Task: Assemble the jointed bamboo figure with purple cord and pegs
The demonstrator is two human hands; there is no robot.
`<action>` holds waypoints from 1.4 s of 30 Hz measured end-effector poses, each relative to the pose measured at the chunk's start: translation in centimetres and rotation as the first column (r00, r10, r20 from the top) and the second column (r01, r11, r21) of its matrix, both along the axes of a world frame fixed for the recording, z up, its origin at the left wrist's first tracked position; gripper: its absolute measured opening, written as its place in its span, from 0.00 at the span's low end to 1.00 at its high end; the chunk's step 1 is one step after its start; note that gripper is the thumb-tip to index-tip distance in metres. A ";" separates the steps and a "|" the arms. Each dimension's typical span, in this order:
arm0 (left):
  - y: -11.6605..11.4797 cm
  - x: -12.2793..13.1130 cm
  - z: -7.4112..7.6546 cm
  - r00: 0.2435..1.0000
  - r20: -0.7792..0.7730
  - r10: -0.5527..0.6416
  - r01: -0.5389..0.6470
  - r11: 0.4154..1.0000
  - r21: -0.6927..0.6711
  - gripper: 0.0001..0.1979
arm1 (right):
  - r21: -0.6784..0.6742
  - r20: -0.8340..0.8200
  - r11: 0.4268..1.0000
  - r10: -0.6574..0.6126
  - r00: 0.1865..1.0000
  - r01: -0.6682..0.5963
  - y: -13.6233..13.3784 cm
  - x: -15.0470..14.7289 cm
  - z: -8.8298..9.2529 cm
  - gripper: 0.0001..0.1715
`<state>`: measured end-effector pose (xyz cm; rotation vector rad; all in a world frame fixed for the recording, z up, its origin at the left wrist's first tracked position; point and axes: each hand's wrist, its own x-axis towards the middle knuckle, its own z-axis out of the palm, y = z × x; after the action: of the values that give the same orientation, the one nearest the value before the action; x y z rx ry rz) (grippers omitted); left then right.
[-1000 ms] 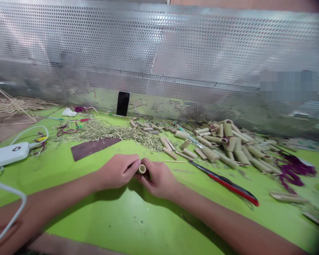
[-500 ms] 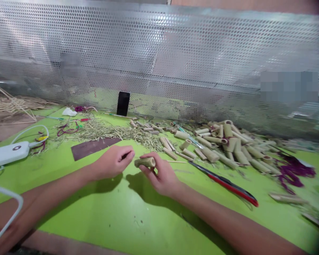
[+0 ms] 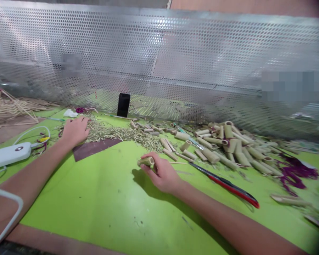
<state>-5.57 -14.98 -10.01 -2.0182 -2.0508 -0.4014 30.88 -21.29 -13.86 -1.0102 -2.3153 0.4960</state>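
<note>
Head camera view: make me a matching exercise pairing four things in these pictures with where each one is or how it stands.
Things:
1. Left hand
2. Right hand
3. Short bamboo tube
4. Black phone

Places or states:
A. Upright in front of the perforated metal screen
B. Spread on the bamboo shavings
C. Curled, holding something
D. Lying sideways between fingertips

Pairs: 1-B, 2-C, 3-D, 4-A

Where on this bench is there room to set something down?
Free green mat lies between the left forearm and the right hand, in front of the brown sheet. It is crowded at the bamboo tube pile and the dry shavings.
</note>
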 end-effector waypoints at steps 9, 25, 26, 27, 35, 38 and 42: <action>-4.0 8.3 0.2 0.846 -0.095 -0.525 0.526 0.850 -0.022 0.21 | 0.047 0.149 0.999 0.005 0.989 -0.012 -0.6 -0.5 0.6 0.10; -7.8 13.0 -1.2 0.506 -0.105 -0.856 0.860 0.510 -0.011 0.12 | 0.186 0.308 0.976 0.055 0.950 -0.117 -0.8 -1.0 -0.1 0.09; -7.7 13.0 -1.3 0.497 -0.113 -0.860 0.865 0.502 -0.018 0.11 | 0.186 0.314 0.975 0.056 0.948 -0.119 -0.8 -1.0 -0.1 0.10; -7.7 13.0 -1.3 0.489 -0.122 -0.864 0.868 0.495 -0.025 0.09 | 0.186 0.317 0.975 0.057 0.947 -0.121 -0.8 -1.0 -0.1 0.10; -8.1 13.4 -1.7 0.517 -0.151 -0.842 0.855 0.516 0.053 0.08 | 0.107 0.232 0.992 0.045 0.972 -0.072 -1.2 -1.1 0.2 0.07; -8.4 13.9 -1.9 0.551 -0.113 -0.827 0.834 0.540 0.116 0.10 | 0.059 0.191 0.997 0.033 0.981 -0.045 -1.3 -1.2 0.3 0.05; -8.5 14.3 -2.4 0.590 -0.100 -0.801 0.804 0.570 0.171 0.11 | -0.017 0.138 1.000 0.020 0.990 -0.018 -1.5 -1.5 0.5 0.01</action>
<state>8.77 -23.47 -12.42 -2.6895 -0.8625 -0.7053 29.38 -22.76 -13.41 -1.0613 -2.4480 0.4660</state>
